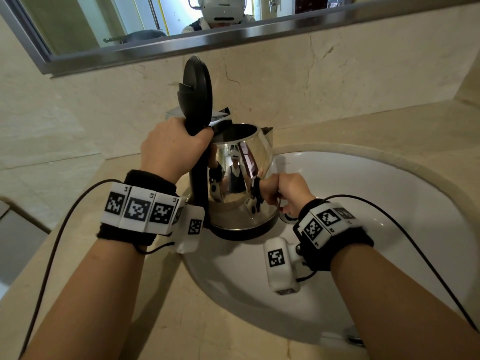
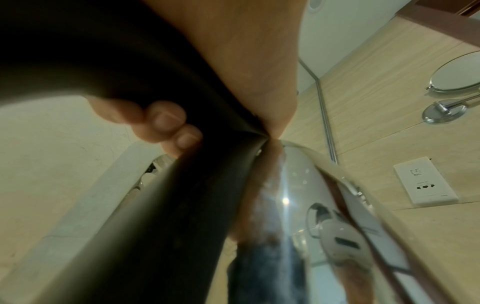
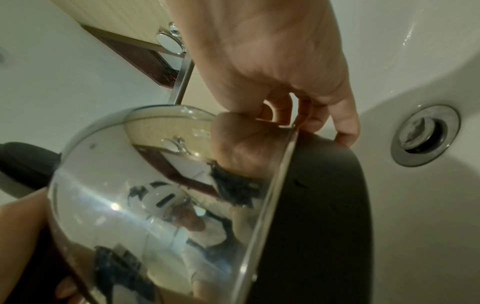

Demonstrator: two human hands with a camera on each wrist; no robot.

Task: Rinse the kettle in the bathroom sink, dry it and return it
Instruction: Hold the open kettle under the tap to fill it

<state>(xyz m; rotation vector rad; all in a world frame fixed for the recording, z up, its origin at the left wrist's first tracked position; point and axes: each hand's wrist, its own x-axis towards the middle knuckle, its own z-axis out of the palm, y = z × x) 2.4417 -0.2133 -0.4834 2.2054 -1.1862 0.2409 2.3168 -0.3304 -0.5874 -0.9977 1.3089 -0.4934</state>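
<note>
Over the white sink basin (image 1: 389, 193), near its left side, a stainless steel kettle (image 1: 241, 183) is held roughly upright with its black lid (image 1: 197, 87) swung fully open and standing up behind the handle (image 1: 198, 172). At the top of that black handle the left hand (image 1: 171, 149) has its fingers (image 2: 166, 121) wrapped tight around the grip, the fingertips showing on the far side in the left wrist view. Low on the kettle's right side, the right hand (image 1: 291, 193) rests against the shiny wall just above the black base ring (image 3: 324, 216); its fingers (image 3: 342, 123) are curled, with the tips touching the edge where the steel meets the base, though whether they truly clamp the rim I cannot tell. Just right of the kettle's base lies the metal drain (image 3: 426, 135), set in the basin floor. Behind the kettle runs a beige marble wall (image 1: 337, 81), and above that a metal-framed mirror (image 1: 104, 29). Left of and in front of the basin stretches the beige stone desk (image 1: 155, 307). On the wall near the kettle, in the left wrist view, sit a white power socket (image 2: 426, 181) and a round chrome swivel mirror (image 2: 457, 76).
</note>
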